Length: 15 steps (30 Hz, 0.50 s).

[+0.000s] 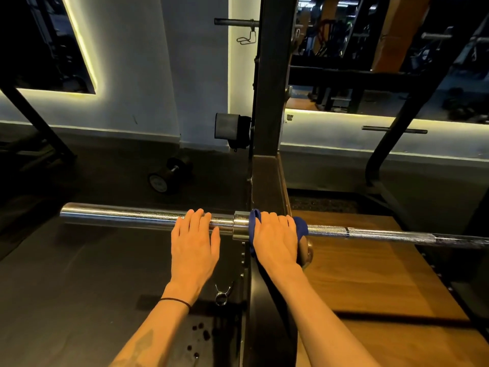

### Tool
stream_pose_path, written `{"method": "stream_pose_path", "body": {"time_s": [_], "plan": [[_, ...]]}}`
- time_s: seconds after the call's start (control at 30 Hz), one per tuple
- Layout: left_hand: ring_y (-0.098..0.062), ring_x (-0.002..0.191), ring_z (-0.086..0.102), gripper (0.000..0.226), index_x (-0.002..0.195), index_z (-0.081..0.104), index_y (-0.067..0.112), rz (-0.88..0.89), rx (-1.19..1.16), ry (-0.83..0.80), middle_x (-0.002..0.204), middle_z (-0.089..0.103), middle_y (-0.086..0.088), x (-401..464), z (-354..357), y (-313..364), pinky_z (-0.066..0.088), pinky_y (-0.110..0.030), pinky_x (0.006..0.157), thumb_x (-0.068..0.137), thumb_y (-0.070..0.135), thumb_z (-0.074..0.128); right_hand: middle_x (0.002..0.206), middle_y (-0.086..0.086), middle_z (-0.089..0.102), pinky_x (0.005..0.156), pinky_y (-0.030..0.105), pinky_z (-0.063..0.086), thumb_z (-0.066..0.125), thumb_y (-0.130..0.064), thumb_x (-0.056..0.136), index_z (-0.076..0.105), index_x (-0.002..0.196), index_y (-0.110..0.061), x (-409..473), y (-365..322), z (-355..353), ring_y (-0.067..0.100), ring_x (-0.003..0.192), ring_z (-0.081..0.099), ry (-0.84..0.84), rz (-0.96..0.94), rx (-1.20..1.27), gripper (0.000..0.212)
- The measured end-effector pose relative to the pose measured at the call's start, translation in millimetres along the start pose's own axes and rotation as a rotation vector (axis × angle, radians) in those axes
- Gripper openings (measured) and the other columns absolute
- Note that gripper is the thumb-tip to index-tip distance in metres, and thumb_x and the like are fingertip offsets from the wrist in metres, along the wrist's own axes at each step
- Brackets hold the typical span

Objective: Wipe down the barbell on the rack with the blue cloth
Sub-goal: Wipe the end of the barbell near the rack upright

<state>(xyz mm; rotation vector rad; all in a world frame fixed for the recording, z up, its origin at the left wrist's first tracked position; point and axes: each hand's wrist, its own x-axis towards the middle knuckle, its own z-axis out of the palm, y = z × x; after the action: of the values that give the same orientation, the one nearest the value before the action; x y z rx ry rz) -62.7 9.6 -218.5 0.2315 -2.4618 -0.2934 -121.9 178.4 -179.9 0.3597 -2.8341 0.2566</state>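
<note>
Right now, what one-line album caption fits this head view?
Right hand presses the blue cloth around the barbell while left hand steadies its sleeve.

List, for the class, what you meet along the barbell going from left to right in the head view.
Bare sleeve end → left hand → collar → blue cloth under the right hand → knurled shaft.

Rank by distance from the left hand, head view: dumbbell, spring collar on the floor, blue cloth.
From the left hand:
1. blue cloth, just right, under the right hand.
2. spring collar, on the floor below the wrist.
3. dumbbell, on the floor beyond the barbell.
</note>
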Motion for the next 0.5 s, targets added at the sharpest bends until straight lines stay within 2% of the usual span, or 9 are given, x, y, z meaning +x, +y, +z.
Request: {"method": "stream_pose_path", "body": {"time_s": [0.17, 0.37, 0.43, 0.5], "plan": [[-0.033, 0.131, 0.051, 0.040, 0.129, 0.059, 0.007, 0.011, 0.006, 0.019, 0.133, 0.059, -0.013, 1.1, 1.9, 2.0, 0.043, -0.053, 0.108, 0.096, 0.030, 0.062, 0.115, 0.003, 0.061, 0.104, 0.040, 0.036, 0.039, -0.032, 0.105, 0.054, 0.116, -0.018, -2.4, -0.3, -4.1, 0.024, 0.110, 0.056, -0.020, -0.047, -0.035, 0.022], [-0.035, 0.133, 0.048, 0.043, 0.129, 0.057, 0.006, -0.039, 0.026, -0.031, 0.134, 0.057, -0.015, -1.5, -0.2, 9.5, 0.040, -0.053, 0.111, 0.097, 0.035, 0.060, 0.117, 0.007, 0.059, 0.098, 0.041, 0.039, 0.042, -0.025, 0.103, 0.050, 0.120, -0.015, -4.0, 6.3, -11.3, 0.027, 0.109, 0.056, -0.099, -0.131, -0.106, 0.021], [-0.035, 0.126, 0.052, 0.039, 0.123, 0.059, 0.007, -0.044, 0.021, -0.049, 0.127, 0.059, -0.014, 0.4, -6.5, 15.1, 0.043, -0.051, 0.107, 0.097, 0.036, 0.058, 0.118, 0.007, 0.059, 0.098, 0.041, 0.038, 0.044, -0.025, 0.102, 0.050, 0.121, -0.015, -6.2, 6.8, -13.0, 0.027, 0.109, 0.055, -0.105, -0.149, -0.121, 0.022], [-0.032, 0.106, 0.058, 0.032, 0.110, 0.061, 0.008, -0.062, 0.009, -0.065, 0.108, 0.060, -0.011, 10.1, -15.6, 21.9, 0.049, -0.047, 0.094, 0.097, 0.036, 0.056, 0.117, 0.006, 0.060, 0.099, 0.041, 0.038, 0.047, -0.026, 0.101, 0.051, 0.120, -0.016, -6.1, 7.0, -14.0, 0.026, 0.109, 0.056, -0.095, -0.148, -0.116, 0.022]]}}
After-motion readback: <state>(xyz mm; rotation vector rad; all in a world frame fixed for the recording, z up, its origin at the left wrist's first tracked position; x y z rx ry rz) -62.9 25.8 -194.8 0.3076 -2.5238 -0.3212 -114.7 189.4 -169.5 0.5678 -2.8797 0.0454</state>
